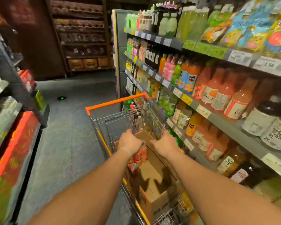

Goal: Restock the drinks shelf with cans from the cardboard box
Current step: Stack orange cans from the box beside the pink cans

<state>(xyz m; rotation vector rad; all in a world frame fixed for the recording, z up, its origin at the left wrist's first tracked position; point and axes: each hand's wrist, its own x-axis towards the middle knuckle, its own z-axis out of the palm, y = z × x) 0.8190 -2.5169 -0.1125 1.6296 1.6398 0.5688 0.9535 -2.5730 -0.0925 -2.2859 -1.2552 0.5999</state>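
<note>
An open cardboard box (154,177) lies in a wire shopping cart (104,121) with an orange rim. Several red and orange cans (142,154) stand in the box's far left corner; the rest of its floor is bare. Both my arms reach forward over the box. My left hand (131,142) and my right hand (165,142) curl their fingers over the box's far flap (145,137), one on each side. The fingertips are hidden behind the flap. The drinks shelf (199,108) runs along the right, packed with bottles.
The cart stands close against the right shelving. Another shelf unit with red and green boxes (15,151) lines the left side. A grey floor aisle (68,127) runs between them toward dark wooden racks (83,38) at the back. A small green light (61,98) sits on the floor.
</note>
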